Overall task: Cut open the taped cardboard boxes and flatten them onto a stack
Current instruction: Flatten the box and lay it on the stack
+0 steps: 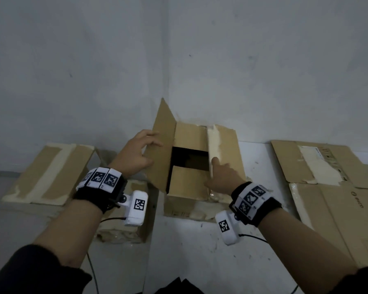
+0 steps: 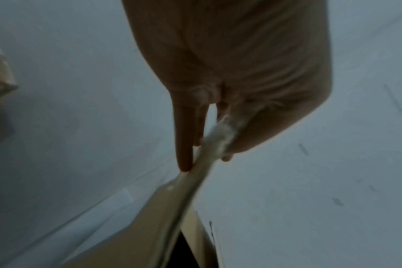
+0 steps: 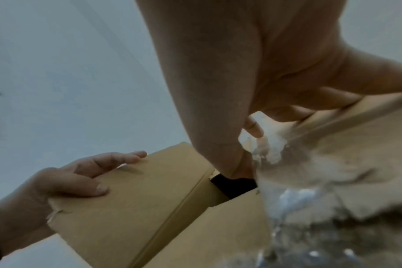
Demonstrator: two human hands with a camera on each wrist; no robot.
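Looking down from the head view, the open box (image 1: 191, 164) sits against the wall corner, left hand (image 1: 136, 153) gripping its raised left flap (image 1: 160, 145), fingers spread. Right hand (image 1: 223, 177) clamps the taped right flap (image 1: 223, 145). Left wrist view (blurry): fingers (image 2: 184, 137) pinch a flap edge. Right wrist view: thumb (image 3: 220, 145) inside the box opening.

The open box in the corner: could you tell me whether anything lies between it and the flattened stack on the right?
Nothing visible does. The box and the stack are parted only by bare floor. The left hand grips its left flap, and the right hand is on its right flap.
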